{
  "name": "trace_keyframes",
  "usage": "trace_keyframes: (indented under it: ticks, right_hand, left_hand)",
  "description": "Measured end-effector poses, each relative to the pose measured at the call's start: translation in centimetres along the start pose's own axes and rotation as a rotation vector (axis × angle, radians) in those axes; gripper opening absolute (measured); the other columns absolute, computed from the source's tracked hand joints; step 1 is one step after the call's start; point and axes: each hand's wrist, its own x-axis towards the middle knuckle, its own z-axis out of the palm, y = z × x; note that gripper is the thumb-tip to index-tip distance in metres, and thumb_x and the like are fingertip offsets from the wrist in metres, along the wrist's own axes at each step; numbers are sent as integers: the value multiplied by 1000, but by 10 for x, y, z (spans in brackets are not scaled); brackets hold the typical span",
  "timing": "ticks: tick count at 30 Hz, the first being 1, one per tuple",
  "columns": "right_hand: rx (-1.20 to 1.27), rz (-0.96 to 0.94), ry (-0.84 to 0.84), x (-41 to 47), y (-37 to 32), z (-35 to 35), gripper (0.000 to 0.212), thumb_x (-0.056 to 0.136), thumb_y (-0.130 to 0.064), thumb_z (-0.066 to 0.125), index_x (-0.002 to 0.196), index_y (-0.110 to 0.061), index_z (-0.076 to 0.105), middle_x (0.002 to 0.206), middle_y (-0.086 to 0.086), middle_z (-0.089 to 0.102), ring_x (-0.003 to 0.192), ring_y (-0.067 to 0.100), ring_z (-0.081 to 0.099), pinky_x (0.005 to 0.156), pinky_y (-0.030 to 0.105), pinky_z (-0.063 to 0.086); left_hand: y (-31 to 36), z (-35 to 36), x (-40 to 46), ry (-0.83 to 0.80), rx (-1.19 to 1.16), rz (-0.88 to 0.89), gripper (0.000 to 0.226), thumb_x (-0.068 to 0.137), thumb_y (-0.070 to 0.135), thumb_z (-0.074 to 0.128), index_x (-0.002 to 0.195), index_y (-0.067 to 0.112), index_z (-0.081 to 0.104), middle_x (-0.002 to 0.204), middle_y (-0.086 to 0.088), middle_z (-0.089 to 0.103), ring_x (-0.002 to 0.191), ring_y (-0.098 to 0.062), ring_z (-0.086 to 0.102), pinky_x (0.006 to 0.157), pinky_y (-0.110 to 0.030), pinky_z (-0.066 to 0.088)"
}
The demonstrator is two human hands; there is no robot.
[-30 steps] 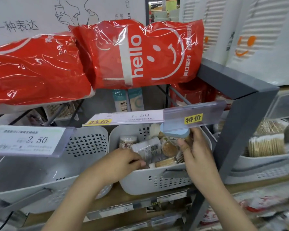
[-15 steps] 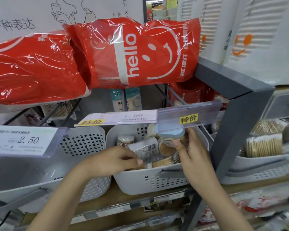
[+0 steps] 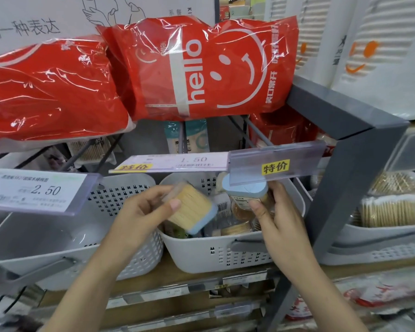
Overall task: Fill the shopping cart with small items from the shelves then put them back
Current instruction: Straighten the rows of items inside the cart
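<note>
My left hand (image 3: pixel 141 212) holds a clear toothpick box with a blue base (image 3: pixel 192 208), tilted, just above the left edge of the middle white basket (image 3: pixel 201 252). My right hand (image 3: pixel 276 216) grips a blue-lidded toothpick jar (image 3: pixel 246 191) upright over the same basket, partly behind a hanging price tag holder (image 3: pixel 276 164). Several small jars and packs of toothpicks (image 3: pixel 235 227) lie in the basket under both hands.
A white basket (image 3: pixel 34 238) stands to the left, behind a 2.50 price tag (image 3: pixel 36 190). Red tissue packs (image 3: pixel 201 68) hang over the shelf above. A grey shelf post (image 3: pixel 345 188) rises at the right, with a tray of toothpick packs (image 3: pixel 388 209) beyond it.
My left hand has lifted a toothpick box out of the middle basket. My right hand still holds the blue-lidded jar and has shifted slightly.
</note>
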Motion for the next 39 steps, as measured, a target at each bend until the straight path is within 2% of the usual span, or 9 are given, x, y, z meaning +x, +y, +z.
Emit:
trace_keyframes:
  ticks: [3,6,11,16,24,28,33,36,39]
  right_hand:
    - [14,-37,-9,-2,-1,1,38,94,-38,47,131,-29,46,126,-13,55,120,3,48,100,30,43]
    - [51,-95,-24,-4,-12,5,30,93,-44,46,121,-52,39,120,-24,51,113,-9,48,87,6,38]
    - [188,-166,-155,-18,-35,30,36,88,-49,44,115,-70,34,118,-35,48,111,-8,49,81,5,42]
    - [342,-152,-365,-44,-62,77,33,88,-50,51,111,-71,40,119,-37,52,112,-14,49,85,1,37]
    - [577,140,-893,-112,-117,177,33,66,-51,59,98,-43,60,98,-31,66,91,-10,61,74,17,48]
    - [629,247,-1138,-171,-158,231,20,80,-28,63,99,-34,60,83,-32,67,79,-15,61,63,4,47]
    - [676,294,-1397,-254,-209,289,19,86,-6,61,93,-24,63,75,-18,71,68,-11,62,61,6,47]
    - [669,298,-1445,-297,-229,319,19,85,-1,62,88,-20,65,72,-12,71,65,-7,62,61,6,47]
    - [658,344,-1484,-327,-244,344,19,83,2,63,87,-17,66,71,-8,72,63,-4,62,60,7,48]
  left_hand:
    - [-6,1,-13,220,-189,-55,18,70,30,74,87,23,76,85,3,73,81,-7,66,72,-17,54]
    - [-10,-2,-33,396,-348,-94,45,67,47,74,98,15,73,99,-6,73,92,-17,68,78,-28,57]
    - [-11,-9,-84,560,-666,-192,26,70,32,65,89,16,74,95,-5,73,85,-16,69,67,-23,58]
    - [-16,-29,-152,665,-932,-206,81,28,24,98,104,8,73,112,-17,68,92,-25,70,67,-27,58]
    - [-19,-56,-284,1106,-995,-234,81,19,13,96,94,-4,71,110,-26,66,88,-35,69,70,-43,60]
    - [-9,-76,-368,1356,-932,-218,97,25,25,96,112,-5,63,115,-27,64,96,-36,66,81,-47,54]
    - [4,-106,-469,1620,-723,-168,60,21,38,96,72,14,76,91,-8,72,74,-15,69,58,-27,57]
    - [3,-124,-518,1752,-681,-114,19,51,27,84,62,16,74,79,-5,69,64,-11,67,54,-21,54]
    - [0,-143,-557,1817,-600,-167,58,27,31,93,78,11,75,81,-6,71,66,-12,68,53,-22,54]
